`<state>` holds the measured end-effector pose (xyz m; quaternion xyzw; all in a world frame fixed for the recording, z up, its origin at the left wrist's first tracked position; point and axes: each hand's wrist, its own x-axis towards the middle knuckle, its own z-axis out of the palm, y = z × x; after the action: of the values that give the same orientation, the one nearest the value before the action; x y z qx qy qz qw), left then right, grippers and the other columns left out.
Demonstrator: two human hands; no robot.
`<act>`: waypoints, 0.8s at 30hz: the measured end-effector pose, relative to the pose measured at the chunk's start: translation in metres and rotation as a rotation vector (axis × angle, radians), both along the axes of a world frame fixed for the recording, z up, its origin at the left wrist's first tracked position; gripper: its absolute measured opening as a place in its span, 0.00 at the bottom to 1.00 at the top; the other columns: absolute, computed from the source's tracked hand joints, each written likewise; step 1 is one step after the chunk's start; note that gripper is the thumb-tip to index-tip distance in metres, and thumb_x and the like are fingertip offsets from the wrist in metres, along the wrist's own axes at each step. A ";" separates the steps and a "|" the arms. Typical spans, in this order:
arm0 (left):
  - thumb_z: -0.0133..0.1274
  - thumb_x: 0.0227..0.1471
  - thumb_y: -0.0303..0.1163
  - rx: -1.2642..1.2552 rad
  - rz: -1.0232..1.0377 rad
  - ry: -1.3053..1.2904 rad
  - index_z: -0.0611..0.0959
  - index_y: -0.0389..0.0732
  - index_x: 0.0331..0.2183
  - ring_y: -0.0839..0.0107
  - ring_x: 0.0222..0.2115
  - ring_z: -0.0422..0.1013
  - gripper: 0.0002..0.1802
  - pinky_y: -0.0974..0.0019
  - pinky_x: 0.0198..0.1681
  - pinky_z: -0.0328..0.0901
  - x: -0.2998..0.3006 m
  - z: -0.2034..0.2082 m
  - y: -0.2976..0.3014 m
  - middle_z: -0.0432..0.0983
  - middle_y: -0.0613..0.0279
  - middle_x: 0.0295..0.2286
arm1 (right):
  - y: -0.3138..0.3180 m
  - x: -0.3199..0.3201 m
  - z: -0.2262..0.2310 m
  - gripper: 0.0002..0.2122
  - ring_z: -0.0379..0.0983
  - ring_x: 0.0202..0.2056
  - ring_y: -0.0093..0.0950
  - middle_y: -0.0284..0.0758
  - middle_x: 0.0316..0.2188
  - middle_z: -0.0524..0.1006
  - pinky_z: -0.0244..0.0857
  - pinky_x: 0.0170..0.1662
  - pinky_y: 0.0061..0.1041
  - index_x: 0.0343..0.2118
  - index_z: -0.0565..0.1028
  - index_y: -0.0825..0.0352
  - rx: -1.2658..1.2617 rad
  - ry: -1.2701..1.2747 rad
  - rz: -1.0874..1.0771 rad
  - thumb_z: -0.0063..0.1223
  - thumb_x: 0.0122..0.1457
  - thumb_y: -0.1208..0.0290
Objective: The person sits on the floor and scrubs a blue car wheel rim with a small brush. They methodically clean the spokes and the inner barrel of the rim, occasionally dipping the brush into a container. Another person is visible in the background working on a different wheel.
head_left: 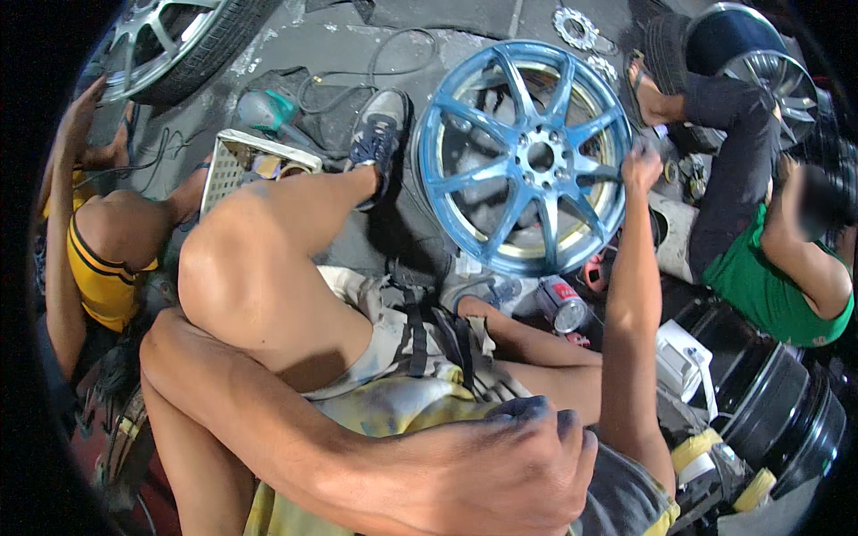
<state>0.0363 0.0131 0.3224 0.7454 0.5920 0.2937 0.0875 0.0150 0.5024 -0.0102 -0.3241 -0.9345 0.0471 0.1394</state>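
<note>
Blue-painted, the multi-spoke alloy wheel rim (542, 181) sits just right of our sneaker (379, 143). Our right hand (642, 168) curls at its right edge; our left hand (523, 463) bends inward nearer us. We cannot tell whether either grips anything.

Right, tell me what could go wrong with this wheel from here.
The right hand is curled at the rim of the blue wheel; it might slip and scrape its knuckles on the edge.

If the wheel shifts toward the person, it could knock the red-and-silver can near its lower edge, or perhaps press on the shoe at its left.
</note>
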 end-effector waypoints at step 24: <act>0.57 0.41 0.35 -0.055 -0.244 -0.130 0.84 0.40 0.17 0.70 0.23 0.72 0.10 0.65 0.22 0.60 0.074 -0.042 0.012 0.75 0.62 0.19 | -0.200 0.228 0.071 0.10 0.76 0.45 0.42 0.43 0.42 0.80 0.69 0.52 0.38 0.42 0.80 0.71 -0.224 -0.066 0.515 0.53 0.58 0.83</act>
<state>0.1099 0.0255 0.2802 0.7885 0.4979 0.3122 0.1813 0.2430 0.3028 0.0605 -0.0908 -0.9790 0.1735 0.0558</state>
